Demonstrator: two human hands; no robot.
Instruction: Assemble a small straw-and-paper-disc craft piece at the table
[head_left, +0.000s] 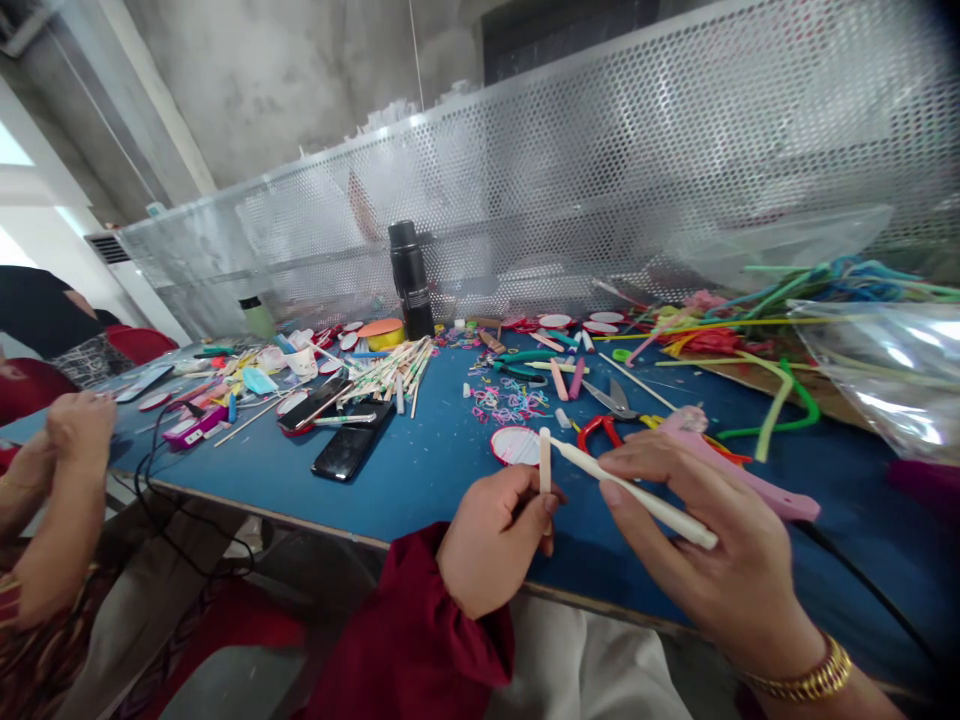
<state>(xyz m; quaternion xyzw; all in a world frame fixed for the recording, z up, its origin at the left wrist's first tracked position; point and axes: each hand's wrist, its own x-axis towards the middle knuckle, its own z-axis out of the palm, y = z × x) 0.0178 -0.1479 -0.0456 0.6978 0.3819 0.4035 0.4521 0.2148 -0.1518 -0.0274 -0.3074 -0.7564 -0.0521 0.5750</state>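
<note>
My left hand is closed on a short pale stick that stands upright out of the fist. My right hand pinches a long white glue stick, which lies slanted with its far tip touching the short stick near its top. Both hands hover over the near edge of the blue table. A small round white disc lies on the table just behind the left hand. A pink glue gun rests behind my right hand.
Two black phones lie left of centre beside a heap of wooden sticks. A black flask stands at the back. Scissors, loose rubber bands and coloured pipe cleaners lie right. Another person's hands work at far left.
</note>
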